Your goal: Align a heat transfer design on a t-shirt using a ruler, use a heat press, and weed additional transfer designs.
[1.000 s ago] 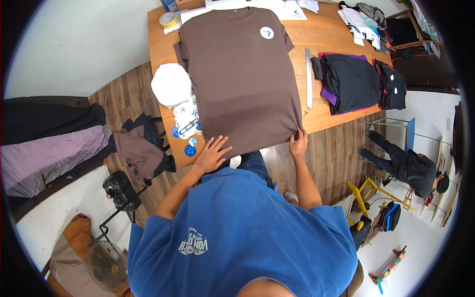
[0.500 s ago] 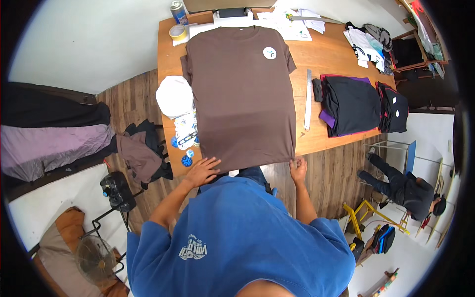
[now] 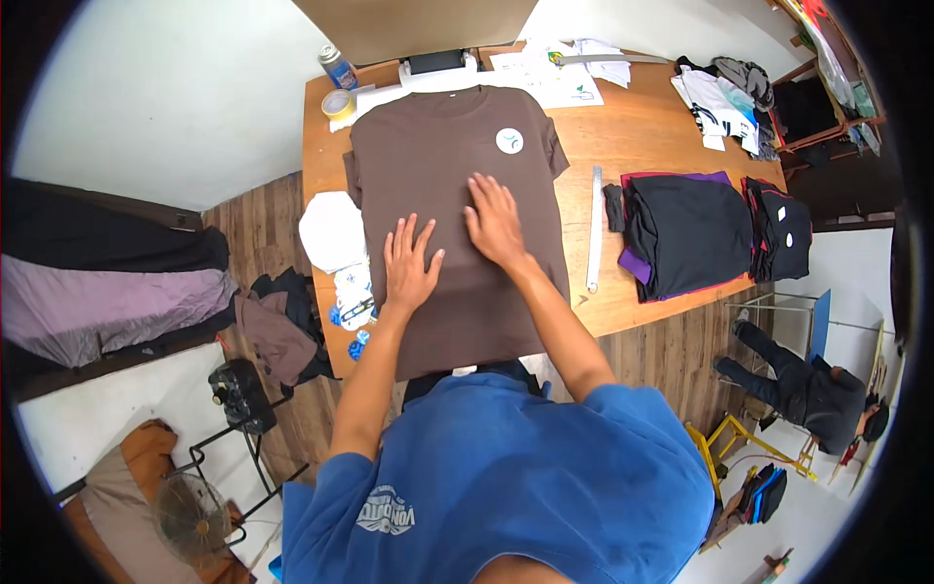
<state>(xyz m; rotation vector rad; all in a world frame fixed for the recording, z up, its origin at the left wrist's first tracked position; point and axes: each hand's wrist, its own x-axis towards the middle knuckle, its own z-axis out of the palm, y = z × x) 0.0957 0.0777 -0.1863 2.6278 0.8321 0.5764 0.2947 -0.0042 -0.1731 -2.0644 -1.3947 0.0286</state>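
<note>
A brown T-shirt (image 3: 457, 311) lies spread over the wooden table, its collar at the far end and its hem near my waist. On its chest, toward the right, is a round white patch (image 3: 509, 141) with a small blue mark. My left hand (image 3: 411, 268) rests on the left middle of the shirt, fingers spread. Farther up and to the right, my right hand (image 3: 494, 219) lies on the cloth below the patch, fingers stretched out. Neither hand holds anything.
A metal ruler (image 3: 594, 229) lies right of the shirt, beside folded dark shirts (image 3: 686, 238). Left are a white cloth bundle (image 3: 331, 232) and round blue stickers. Tape (image 3: 338, 104) and a can (image 3: 337, 66) stand far left. Another person (image 3: 817, 399) is off to the right.
Both hands have left the shirt's hem and moved up onto its middle, now lying with fingers spread. My view has shifted slightly, showing more of the table's far side.
</note>
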